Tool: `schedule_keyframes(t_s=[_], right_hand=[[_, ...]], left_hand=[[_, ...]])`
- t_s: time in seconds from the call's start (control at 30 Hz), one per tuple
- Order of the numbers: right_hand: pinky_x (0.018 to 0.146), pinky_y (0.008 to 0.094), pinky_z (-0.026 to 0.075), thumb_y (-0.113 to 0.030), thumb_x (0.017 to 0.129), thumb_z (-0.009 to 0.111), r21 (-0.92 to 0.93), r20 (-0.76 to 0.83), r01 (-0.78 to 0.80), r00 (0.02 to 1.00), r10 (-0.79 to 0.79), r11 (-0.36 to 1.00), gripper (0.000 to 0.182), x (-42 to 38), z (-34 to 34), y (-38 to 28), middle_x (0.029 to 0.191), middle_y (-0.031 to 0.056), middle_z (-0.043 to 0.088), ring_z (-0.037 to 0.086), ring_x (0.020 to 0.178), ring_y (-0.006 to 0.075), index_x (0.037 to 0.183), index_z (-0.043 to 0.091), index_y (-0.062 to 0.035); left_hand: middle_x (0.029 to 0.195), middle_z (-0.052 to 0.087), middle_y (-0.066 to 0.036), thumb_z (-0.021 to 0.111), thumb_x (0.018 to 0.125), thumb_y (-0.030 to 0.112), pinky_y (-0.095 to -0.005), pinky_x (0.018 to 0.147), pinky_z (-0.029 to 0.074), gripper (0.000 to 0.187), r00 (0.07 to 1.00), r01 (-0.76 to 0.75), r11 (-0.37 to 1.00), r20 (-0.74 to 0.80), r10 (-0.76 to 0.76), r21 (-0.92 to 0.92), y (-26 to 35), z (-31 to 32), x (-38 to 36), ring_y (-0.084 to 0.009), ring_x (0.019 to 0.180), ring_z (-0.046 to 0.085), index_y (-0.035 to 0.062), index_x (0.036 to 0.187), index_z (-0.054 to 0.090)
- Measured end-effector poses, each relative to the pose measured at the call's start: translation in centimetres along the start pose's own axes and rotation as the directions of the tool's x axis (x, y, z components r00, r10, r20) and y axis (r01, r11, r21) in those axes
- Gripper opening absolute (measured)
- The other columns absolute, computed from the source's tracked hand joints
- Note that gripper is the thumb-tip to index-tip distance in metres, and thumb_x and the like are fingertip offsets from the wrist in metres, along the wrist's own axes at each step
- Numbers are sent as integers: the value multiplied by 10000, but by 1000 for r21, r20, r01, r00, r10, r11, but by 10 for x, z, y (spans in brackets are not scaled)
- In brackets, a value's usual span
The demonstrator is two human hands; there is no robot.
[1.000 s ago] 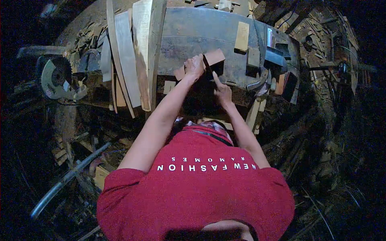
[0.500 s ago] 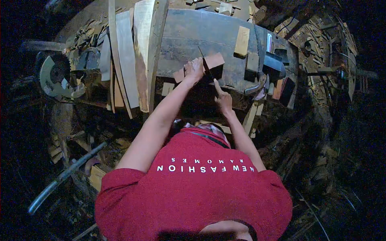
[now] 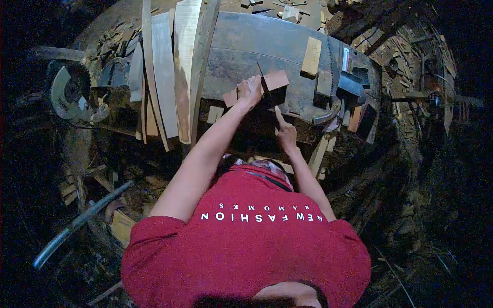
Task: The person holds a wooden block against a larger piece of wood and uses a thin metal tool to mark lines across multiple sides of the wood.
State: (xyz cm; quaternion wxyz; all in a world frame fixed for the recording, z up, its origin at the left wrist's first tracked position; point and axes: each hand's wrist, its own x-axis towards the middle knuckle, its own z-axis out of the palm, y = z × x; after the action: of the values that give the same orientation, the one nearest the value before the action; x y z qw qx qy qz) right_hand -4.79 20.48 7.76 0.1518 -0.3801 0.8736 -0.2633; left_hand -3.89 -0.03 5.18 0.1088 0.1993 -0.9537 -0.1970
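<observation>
A reddish wooden block [image 3: 277, 79] lies slantwise near the front edge of the dark workbench [image 3: 241, 38]. My left hand [image 3: 249, 90] is closed over the block's left part and presses it down. My right hand [image 3: 287, 135] is wrapped around the pale handle of a handsaw [image 3: 265, 84]. The thin, dark blade crosses the block just right of my left hand, its tip pointing away from me. How deep the blade sits in the wood cannot be made out.
Long boards [image 3: 163, 66] lie across the bench at left, near a round saw blade [image 3: 67, 95]. On the right are a light wood block [image 3: 311, 56], a hand plane [image 3: 351, 84] and a hammer-like tool [image 3: 327, 117]. Wood scraps [image 3: 403, 74] litter the ground.
My right hand and the saw have drawn back slightly toward my body. My left hand stays on the block. The whole view has shifted a little.
</observation>
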Motion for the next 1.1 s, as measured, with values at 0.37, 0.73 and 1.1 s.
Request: schedule_keyframes(t_s=[0.37,0.73,1.1], right_hand=[[564,452,441,-64,661,639,51,23,-31,999,30,998,811,72,22,-2,720,222,577,566,637,385,1355,262,-250],[551,464,431,-46,674,606,52,27,-53,998,51,997,737,54,12,-8,685,230,558,557,628,391,1327,322,-236],[587,420,476,-26,654,599,50,95,-85,992,80,995,819,-5,3,2,767,252,585,593,665,388,1360,261,-266]], left_hand=[[868,600,-151,573,703,120,-468,667,483,175,997,76,994,13,-77,76,-11,27,-1,-360,811,596,46,858,540],[807,579,-135,526,731,110,-449,608,472,128,990,81,988,101,-94,128,13,-18,1,-347,737,594,57,847,523],[960,590,-140,557,741,131,-478,693,476,201,951,145,975,250,-184,167,12,-13,3,-359,898,586,80,931,514]])
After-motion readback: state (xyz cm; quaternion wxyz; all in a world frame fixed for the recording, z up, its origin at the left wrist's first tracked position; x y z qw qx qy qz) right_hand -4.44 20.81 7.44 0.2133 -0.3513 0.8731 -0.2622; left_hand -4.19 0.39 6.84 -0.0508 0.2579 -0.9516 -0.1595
